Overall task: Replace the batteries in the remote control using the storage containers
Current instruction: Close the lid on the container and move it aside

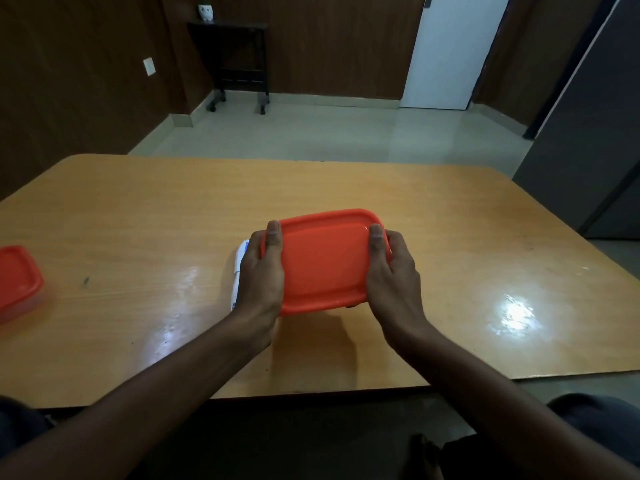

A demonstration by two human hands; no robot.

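Orange-lidded rectangular plastic container (323,261) still sealed mid-counter, left grip (261,271) and right grip (391,271) clasping its ends; white remote (239,268) untouched, early stage.

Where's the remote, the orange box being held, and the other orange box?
Remote (239,268), head view: white body showing beside the left hand.
Held orange box (323,261), head view: middle of its lid.
Other orange box (17,277), head view: lid, at the left edge.
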